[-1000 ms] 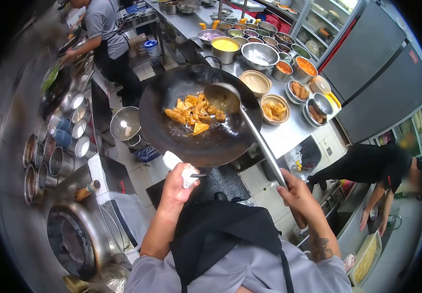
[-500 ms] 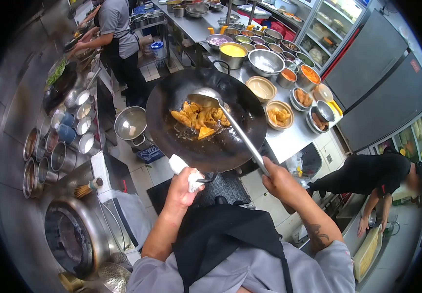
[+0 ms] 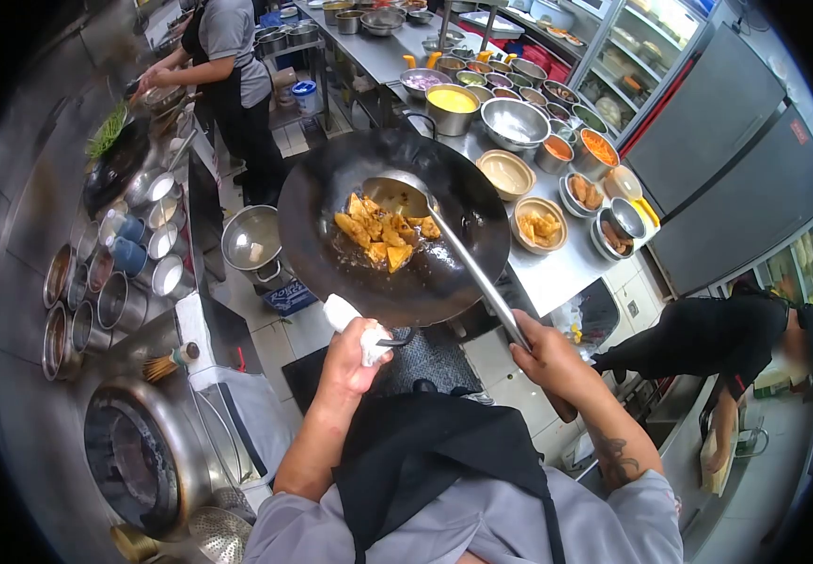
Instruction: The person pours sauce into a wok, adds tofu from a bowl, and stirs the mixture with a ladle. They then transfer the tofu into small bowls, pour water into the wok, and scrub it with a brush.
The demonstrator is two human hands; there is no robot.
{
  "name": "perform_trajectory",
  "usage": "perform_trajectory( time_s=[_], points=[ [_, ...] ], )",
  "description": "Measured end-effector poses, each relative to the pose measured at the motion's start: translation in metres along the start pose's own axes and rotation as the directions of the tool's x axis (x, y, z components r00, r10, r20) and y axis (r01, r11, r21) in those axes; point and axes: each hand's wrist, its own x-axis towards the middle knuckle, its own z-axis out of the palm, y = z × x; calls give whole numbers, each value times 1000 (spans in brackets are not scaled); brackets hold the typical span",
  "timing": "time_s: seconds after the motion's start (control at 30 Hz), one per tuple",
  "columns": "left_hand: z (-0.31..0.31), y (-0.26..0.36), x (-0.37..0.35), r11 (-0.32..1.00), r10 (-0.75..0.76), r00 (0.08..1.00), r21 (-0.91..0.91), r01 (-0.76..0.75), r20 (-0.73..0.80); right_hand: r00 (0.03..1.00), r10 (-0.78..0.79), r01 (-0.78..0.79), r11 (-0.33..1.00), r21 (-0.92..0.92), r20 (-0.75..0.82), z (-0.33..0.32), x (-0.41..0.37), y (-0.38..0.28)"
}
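Observation:
A large dark wok hangs in front of me. Wrapped in a white cloth, its near loop handle is gripped by my left hand. My right hand is closed round the long handle of a steel ladle, whose bowl rests inside the wok behind the food. Golden-brown fried pieces lie bunched in the middle of the wok, with shiny dark liquid around them. Right of the wok, a clay pot with pale yellow pieces stands on the steel counter, near a second clay pot.
Several bowls of ingredients and a pot of yellow liquid crowd the steel counter. At left are a wok burner and several steel pots. A pot with a strainer stands left of the wok. Co-workers stand at upper left and right.
The fried pieces have shifted and bunched together in the wok, and the ladle bowl now shows its inside. The wok moved slightly left. At right, the co-worker's arm and tray shifted.

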Motion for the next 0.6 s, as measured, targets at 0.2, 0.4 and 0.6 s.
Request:
perform_trajectory(
  time_s=[0.2,0.4,0.6],
  points=[
    [-3,4,4,999,0,1000,-38,0,11,999,-55,54,997,-46,-4,-3,-19,-9],
    [-3,4,4,999,5,1000,-35,-5,-1,1000,-9,6,995,-103,-27,-7,-29,-1],
    [1,3,1,999,32,999,-5,-32,-12,998,7,-8,1000,-9,-57,24,-6,7]
  ],
)
